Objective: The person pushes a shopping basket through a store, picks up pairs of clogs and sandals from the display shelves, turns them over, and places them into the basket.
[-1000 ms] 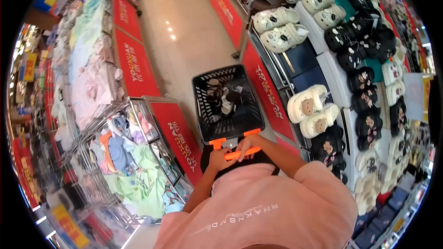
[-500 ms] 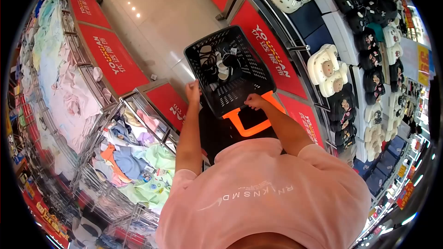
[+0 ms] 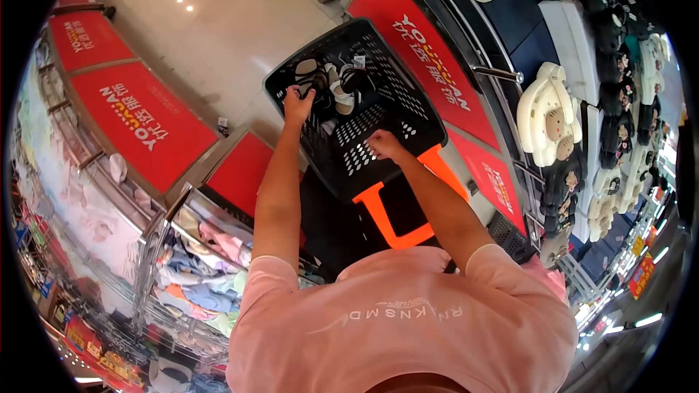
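Observation:
A black perforated basket (image 3: 429, 127) with an orange handle (image 3: 397, 240) stands in front of me. Several dark and light sandals (image 3: 342, 94) lie at its far end. My left hand (image 3: 299, 102) is over the basket's left side, thumb and forefinger apart, beside a dark-strapped sandal (image 3: 309, 69); no hold on it shows. Above the perforated inner face of the basket is my right hand (image 3: 382, 144), its fingers curled together. Whether anything small is between those fingers cannot be made out.
On the right, a rack holds cream clogs (image 3: 550, 116) and black clogs (image 3: 617, 73) above red panels (image 3: 437, 65). Bins of folded clothes (image 3: 196, 276) stand at left, behind metal rails. Tiled floor (image 3: 218, 22) lies beyond the basket.
Both hands have moved forward, from the basket's near edges to over its inside. My left hand has opened and is now beside the sandals. The view has shifted a little.

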The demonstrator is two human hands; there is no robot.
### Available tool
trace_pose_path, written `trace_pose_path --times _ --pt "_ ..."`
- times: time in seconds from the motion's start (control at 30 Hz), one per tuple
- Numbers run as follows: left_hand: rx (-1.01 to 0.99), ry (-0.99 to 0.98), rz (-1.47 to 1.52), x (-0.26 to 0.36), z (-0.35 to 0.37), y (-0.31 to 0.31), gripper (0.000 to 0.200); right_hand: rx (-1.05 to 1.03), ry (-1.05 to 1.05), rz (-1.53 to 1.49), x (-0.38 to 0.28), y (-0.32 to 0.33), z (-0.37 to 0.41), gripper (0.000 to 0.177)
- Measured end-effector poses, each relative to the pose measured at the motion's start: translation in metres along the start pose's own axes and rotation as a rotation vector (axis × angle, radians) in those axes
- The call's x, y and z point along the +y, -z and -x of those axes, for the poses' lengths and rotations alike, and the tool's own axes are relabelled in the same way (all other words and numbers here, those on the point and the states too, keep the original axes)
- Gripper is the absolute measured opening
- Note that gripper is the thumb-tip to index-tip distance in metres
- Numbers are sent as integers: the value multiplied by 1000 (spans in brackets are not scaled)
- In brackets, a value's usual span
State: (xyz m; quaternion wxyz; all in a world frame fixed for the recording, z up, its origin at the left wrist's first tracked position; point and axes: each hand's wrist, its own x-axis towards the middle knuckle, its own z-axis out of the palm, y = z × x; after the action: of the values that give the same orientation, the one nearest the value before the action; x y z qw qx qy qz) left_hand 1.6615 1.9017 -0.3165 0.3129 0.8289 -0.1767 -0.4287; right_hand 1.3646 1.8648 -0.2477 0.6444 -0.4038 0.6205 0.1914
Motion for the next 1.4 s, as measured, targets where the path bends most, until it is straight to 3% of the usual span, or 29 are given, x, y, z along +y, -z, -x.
trace_pose_path --times 0.17,0.2,0.27,0.3,0.33,0.4,0.47,0.53,0.6,0.63,0.73,0.8,0.87,0.93,1.07,1.2,1.23,1.27,1.33,1.4 --pt "-141 -28 -24 2 -30 -43 62 172 -143 -243 -23 19 -66 40" --pt "-272 -2 25 -6 -39 -57 69 217 -137 -321 -37 17 -80 41" --pt "-231 -7 -218 15 -23 -78 79 171 -105 -342 -75 21 -99 44" --pt "-253 -80 -208 5 -24 -95 86 166 -94 -328 -88 21 -109 46" --pt "-356 -28 -196 17 -18 -101 84 160 -86 -313 -97 22 -119 49" --pt "-291 -6 -180 -14 -22 -135 77 192 -75 -216 -108 26 -131 48" --pt "-245 189 -445 1 -3 -125 71 220 -16 -46 -108 33 -138 50" --pt "-240 213 -692 -42 1 -130 75 235 43 241 -82 36 -159 50" --pt "-218 416 -551 -86 1 -132 78 228 153 554 -43 38 -181 49" --pt "-208 511 -475 -100 1 -135 79 247 121 438 -20 34 -190 50" --pt "-88 451 -283 -125 -2 -140 80 200 -95 37 -12 22 -180 73" --pt "60 398 -234 -103 -5 -144 73 181 -125 -363 -31 21 -168 95" --pt "171 310 -166 -82 -18 -144 66 274 -10 -467 -71 18 -165 98" --pt "310 -91 -146 -71 -22 -148 45 305 231 -328 -93 10 -178 102" --pt "43 -172 -222 -50 -9 -149 36 239 142 -315 -97 5 -231 66" --pt "57 48 -134 -67 29 -157 33 325 77 -145 -63 11 -201 29" --pt "69 34 -111 -78 41 -163 30 303 77 -103 -37 18 -202 39" --pt "130 -16 -105 -91 54 -171 29 289 14 -256 -27 23 -183 35" --pt "14 129 50 -96 75 -175 34 228 -31 -486 -21 36 -140 38" --pt "-116 473 285 -95 89 -181 43 120 -29 -589 -23 52 -97 40"
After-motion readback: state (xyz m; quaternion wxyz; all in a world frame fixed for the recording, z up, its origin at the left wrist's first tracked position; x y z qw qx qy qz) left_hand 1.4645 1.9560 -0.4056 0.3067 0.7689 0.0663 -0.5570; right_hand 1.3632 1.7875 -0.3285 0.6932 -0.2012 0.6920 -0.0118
